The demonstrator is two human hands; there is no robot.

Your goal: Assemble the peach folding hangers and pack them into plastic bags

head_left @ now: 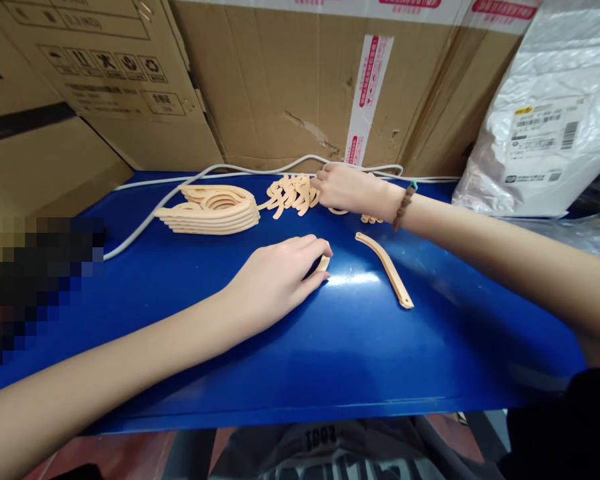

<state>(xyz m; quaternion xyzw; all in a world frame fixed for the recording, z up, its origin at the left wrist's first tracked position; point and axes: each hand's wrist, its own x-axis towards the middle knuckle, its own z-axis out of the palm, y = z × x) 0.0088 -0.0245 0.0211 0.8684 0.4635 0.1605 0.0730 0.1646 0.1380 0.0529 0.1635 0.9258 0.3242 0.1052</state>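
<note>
My left hand [280, 277] lies palm down in the middle of the blue table [330, 360], fingers closed round a small peach plastic piece [323, 263] whose end pokes out at the fingertips. My right hand [347, 188] reaches to the back of the table, fingers curled on a loose pile of small peach plastic pieces [290, 193]. A beaded bracelet [404, 205] sits on that wrist. A long curved peach strip [386, 269] lies loose on the table between my two arms. A neat stack of curved peach parts [215, 210] stands left of the pile.
Large cardboard boxes [290, 87] wall off the back of the table. A silver plastic bag with labels [545, 113] leans at the back right. A white cable [180, 190] runs along the back and down the left side. A blurred patch covers the far left.
</note>
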